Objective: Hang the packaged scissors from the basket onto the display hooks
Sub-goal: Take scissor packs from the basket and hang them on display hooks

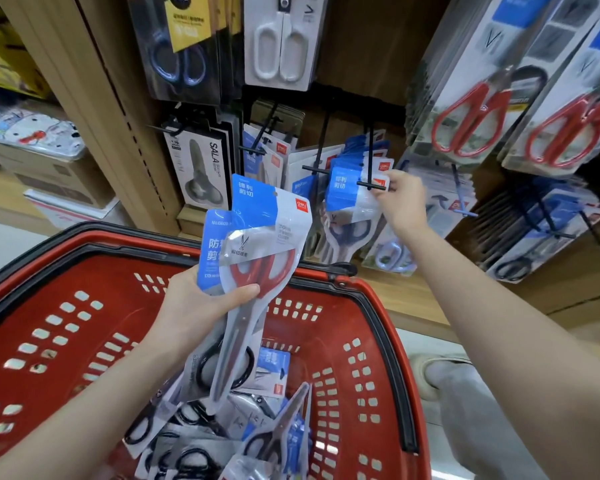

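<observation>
My left hand [201, 303] grips a red-handled packaged scissors [257, 258] with a blue pack [212, 251] behind it, held upright above the red basket [371, 341]. Several more packaged scissors [222, 441] lie in the basket's bottom. My right hand [400, 202] pinches the top of a blue-and-white scissors pack [349, 192] at the tip of a black display hook [370, 161]. The pack's hole sits at the hook's end, in front of other packs hanging there.
Black hooks [314, 169] with blue packs stand to the left of that one. Red-handled scissors packs [471, 116] hang at the upper right, black and white ones above. A wooden shelf post [118, 126] stands at the left. A shoe [440, 372] shows beside the basket.
</observation>
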Tool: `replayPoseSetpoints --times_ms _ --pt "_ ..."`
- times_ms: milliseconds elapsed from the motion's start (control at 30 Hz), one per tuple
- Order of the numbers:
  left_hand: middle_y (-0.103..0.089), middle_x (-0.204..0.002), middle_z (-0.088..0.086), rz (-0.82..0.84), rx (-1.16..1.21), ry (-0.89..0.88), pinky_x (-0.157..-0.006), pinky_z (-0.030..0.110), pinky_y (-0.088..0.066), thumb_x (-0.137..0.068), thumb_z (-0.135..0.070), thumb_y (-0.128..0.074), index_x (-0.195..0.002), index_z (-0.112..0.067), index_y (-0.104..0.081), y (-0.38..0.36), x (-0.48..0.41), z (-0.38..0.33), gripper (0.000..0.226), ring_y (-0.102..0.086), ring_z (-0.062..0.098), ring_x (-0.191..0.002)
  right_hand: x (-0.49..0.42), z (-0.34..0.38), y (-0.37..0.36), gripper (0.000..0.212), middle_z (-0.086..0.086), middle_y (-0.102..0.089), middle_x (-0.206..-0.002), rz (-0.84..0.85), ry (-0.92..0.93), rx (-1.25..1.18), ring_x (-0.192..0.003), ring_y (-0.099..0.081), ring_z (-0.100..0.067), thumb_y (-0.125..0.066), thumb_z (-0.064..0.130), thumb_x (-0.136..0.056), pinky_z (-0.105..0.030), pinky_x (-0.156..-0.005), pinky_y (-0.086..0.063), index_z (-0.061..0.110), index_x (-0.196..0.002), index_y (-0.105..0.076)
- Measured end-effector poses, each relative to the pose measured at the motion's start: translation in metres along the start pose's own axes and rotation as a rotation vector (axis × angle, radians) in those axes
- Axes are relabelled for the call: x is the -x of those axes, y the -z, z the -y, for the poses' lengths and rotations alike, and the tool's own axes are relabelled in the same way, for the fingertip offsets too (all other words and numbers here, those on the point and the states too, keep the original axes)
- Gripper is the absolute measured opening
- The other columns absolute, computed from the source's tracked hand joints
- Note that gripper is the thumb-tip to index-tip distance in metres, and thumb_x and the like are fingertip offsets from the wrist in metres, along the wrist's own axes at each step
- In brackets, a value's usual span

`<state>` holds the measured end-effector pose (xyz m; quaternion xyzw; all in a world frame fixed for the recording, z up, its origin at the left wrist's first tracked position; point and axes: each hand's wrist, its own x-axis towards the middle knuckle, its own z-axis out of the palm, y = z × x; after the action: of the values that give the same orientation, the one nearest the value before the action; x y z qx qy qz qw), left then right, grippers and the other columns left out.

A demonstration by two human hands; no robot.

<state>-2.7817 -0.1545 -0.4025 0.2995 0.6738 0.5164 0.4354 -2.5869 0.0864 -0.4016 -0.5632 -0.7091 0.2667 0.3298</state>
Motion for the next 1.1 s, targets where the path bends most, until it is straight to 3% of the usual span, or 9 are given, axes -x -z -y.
replayPoseSetpoints --times_ms 67,100,200,367,567,733,867,1000,1100 --pt "-0.075 -0.083 -0.005 0.011 -0.002 0.004 -0.074 0.027 -0.051 -0.07 -0.008 -0.079 -0.085 -0.021 -0.073 0.0 0.0 0.0 0.021 -0.071 0.011 -0.078 0.005 -0.005 0.001 0.01 -0.002 -0.063 -0.072 0.042 0.036 0.014 -0.063 -0.055 -0.012 -0.063 0.013 -0.089 -0.017 -0.055 -0.041 0.006 -0.09 -0.07" --pt "-0.075 -0.083 -0.005 0.014 -0.001 0.006 -0.074 0.027 -0.051 -0.07 -0.007 -0.079 -0.085 -0.022 -0.073 -0.001 0.0 0.0 0.021 -0.071 0.011 -0.078 0.009 -0.008 0.002 0.011 0.003 -0.056 -0.065 0.053 0.059 0.037 -0.058 -0.047 -0.009 -0.063 0.017 -0.09 -0.018 -0.053 -0.036 0.008 -0.086 -0.068" --pt "-0.075 -0.082 -0.005 0.02 0.006 0.013 -0.072 0.026 -0.05 -0.071 -0.006 -0.078 -0.084 -0.021 -0.073 -0.002 0.0 -0.002 0.021 -0.071 0.01 -0.077 0.012 -0.017 0.005 0.014 0.0 -0.059 -0.071 0.023 0.087 0.049 -0.069 -0.052 -0.014 -0.065 0.023 -0.089 -0.031 -0.064 -0.042 0.009 -0.089 -0.068" --pt "-0.075 -0.083 -0.006 0.016 -0.003 0.012 -0.071 0.023 -0.051 -0.072 -0.007 -0.078 -0.089 -0.019 -0.072 -0.004 -0.001 -0.006 0.022 -0.072 0.011 -0.078 0.008 -0.016 -0.001 0.014 -0.005 -0.068 -0.085 -0.027 0.089 0.001 -0.081 -0.063 -0.023 -0.063 0.02 -0.09 -0.038 -0.073 -0.051 0.008 -0.095 -0.069" --pt "-0.075 -0.082 -0.005 0.028 0.009 0.013 -0.063 0.016 -0.053 -0.072 -0.005 -0.077 -0.088 -0.019 -0.072 -0.006 -0.001 -0.006 0.022 -0.072 0.011 -0.076 0.009 -0.013 -0.004 0.017 -0.004 -0.067 -0.092 0.023 0.119 0.033 -0.084 -0.06 -0.015 -0.062 0.019 -0.091 -0.029 -0.075 -0.048 0.007 -0.102 -0.068" --pt "-0.075 -0.08 -0.008 0.024 -0.023 -0.003 -0.061 0.013 -0.052 -0.071 -0.006 -0.078 -0.085 -0.021 -0.072 -0.005 0.001 -0.005 0.022 -0.071 0.007 -0.074 0.005 -0.025 0.007 0.025 -0.006 -0.068 -0.1 -0.058 0.054 0.082 -0.093 -0.061 -0.016 -0.062 0.025 -0.091 -0.032 -0.084 -0.05 0.006 -0.107 -0.067" --pt "-0.075 -0.081 -0.007 0.028 -0.025 0.006 -0.064 0.016 -0.051 -0.073 -0.007 -0.077 -0.086 -0.021 -0.072 -0.004 0.001 -0.007 0.021 -0.071 0.009 -0.075 0.008 -0.024 0.008 0.03 -0.005 -0.07 -0.101 0.008 0.112 0.138 -0.09 -0.062 -0.015 -0.064 0.032 -0.089 -0.034 -0.081 -0.052 0.008 -0.107 -0.067" --pt "-0.075 -0.081 -0.006 0.024 -0.014 0.009 -0.068 0.021 -0.051 -0.073 -0.006 -0.077 -0.085 -0.022 -0.072 -0.005 0.0 -0.008 0.02 -0.072 0.011 -0.076 0.011 -0.018 0.005 0.032 0.005 -0.062 -0.079 -0.025 0.154 0.269 -0.073 -0.055 -0.014 -0.061 0.04 -0.089 -0.028 -0.059 -0.042 0.012 -0.102 -0.068" --pt "-0.075 -0.081 -0.008 0.035 -0.021 0.007 -0.068 0.02 -0.052 -0.072 -0.006 -0.077 -0.085 -0.022 -0.072 -0.007 0.0 -0.007 0.021 -0.072 0.009 -0.076 0.011 -0.014 0.001 0.031 0.002 -0.068 -0.091 -0.072 0.151 0.309 -0.08 -0.061 -0.016 -0.06 0.042 -0.089 -0.033 -0.064 -0.048 0.018 -0.106 -0.068"
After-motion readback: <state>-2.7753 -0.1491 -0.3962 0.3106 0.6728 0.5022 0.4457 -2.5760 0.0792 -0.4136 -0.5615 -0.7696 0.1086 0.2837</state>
